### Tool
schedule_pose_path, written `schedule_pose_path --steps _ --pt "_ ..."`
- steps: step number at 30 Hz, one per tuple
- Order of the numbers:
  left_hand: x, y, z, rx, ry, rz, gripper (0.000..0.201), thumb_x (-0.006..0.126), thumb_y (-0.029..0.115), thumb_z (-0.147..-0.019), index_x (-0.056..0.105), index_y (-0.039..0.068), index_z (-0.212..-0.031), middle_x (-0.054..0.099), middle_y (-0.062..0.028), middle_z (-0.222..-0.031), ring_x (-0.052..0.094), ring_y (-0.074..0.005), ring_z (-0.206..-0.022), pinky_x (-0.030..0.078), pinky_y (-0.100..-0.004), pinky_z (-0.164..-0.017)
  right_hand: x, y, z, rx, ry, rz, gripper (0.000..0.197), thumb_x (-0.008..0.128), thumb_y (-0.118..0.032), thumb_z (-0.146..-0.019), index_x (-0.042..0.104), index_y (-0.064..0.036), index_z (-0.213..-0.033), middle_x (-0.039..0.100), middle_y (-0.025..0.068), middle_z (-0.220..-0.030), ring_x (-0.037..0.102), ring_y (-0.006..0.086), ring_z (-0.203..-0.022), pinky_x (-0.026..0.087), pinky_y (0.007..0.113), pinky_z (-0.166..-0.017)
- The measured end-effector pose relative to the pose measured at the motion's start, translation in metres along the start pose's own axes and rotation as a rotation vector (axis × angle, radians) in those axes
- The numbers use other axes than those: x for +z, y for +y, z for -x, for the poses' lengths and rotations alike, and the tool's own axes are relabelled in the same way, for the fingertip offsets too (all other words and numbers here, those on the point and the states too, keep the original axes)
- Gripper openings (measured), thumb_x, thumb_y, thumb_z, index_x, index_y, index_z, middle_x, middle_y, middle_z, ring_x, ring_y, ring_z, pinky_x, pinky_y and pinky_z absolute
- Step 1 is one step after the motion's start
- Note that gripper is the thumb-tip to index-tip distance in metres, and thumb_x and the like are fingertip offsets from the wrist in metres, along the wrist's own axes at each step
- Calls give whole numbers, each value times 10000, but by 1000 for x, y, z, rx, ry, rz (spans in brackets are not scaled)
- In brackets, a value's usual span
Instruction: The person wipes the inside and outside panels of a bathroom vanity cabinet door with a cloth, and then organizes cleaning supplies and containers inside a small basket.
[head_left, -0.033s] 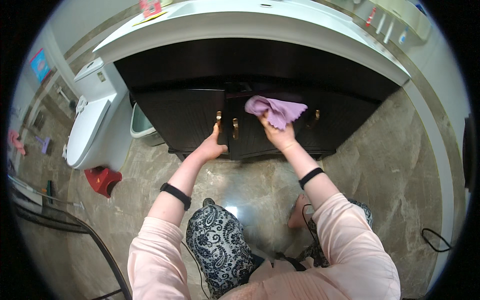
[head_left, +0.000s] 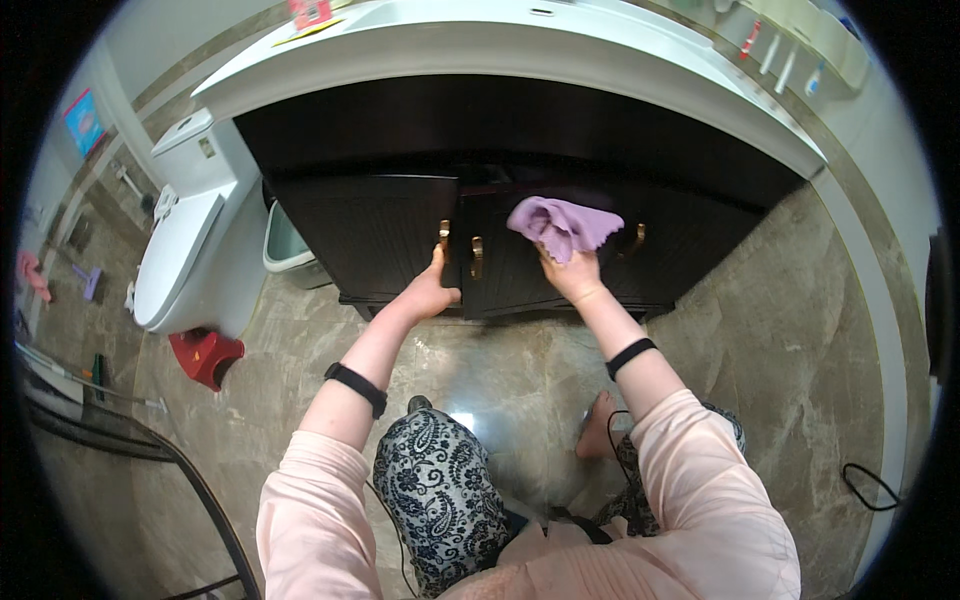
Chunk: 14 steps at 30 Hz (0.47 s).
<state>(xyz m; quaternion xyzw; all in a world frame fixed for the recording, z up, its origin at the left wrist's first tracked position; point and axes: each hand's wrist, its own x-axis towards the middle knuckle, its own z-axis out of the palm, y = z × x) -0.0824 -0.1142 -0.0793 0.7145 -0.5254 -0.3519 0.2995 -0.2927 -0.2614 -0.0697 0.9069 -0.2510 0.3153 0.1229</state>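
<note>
A purple cloth [head_left: 565,222] with a scalloped edge is bunched in my right hand [head_left: 572,275], whose fingers are closed on it and partly hidden beneath it. The cloth lies against a dark cabinet door [head_left: 590,285], left of a brass handle [head_left: 638,239]. My left hand [head_left: 428,290] touches the lower part of the left cabinet door [head_left: 350,235], just under its brass handle [head_left: 444,234]. One finger points up and the thumb is held apart. Another brass handle [head_left: 477,257] sits between my hands. The left door seems slightly ajar.
A white countertop [head_left: 450,50] overhangs the cabinet. To the left are a toilet [head_left: 185,265], a pale green bin [head_left: 290,250] and a red stool [head_left: 207,357]. A dark curved rail [head_left: 195,480] stands at lower left. Toothbrushes [head_left: 786,72] hang at upper right; a black cable [head_left: 872,488] lies below.
The whole view has shifted slightly. My right hand and the cloth have moved a little to the right across the door. My left hand stays at the left door.
</note>
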Motion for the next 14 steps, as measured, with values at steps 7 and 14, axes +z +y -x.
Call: schedule_pose_path --steps 7,14 --pt "-3 -12 -16 -22 -13 29 914 585 152 -752 -33 112 -1424 324 -268 -1364 412 -301 -1221 335 -319 -987 35 18 29 -84 95 131 497 634 -116 -694 538 -130 -1182 476 177 -1215 430 392 -1129 351 476 -960" --pt "-4 -22 -30 -29 -108 77 955 613 174 -745 -63 148 -1419 312 -225 -1383 360 -319 -1257 315 -341 -1018 43 17 27 -54 -88 222 550 636 -160 -705 491 -120 -1234 432 187 -1269 350 406 -1206 225 514 -1034"
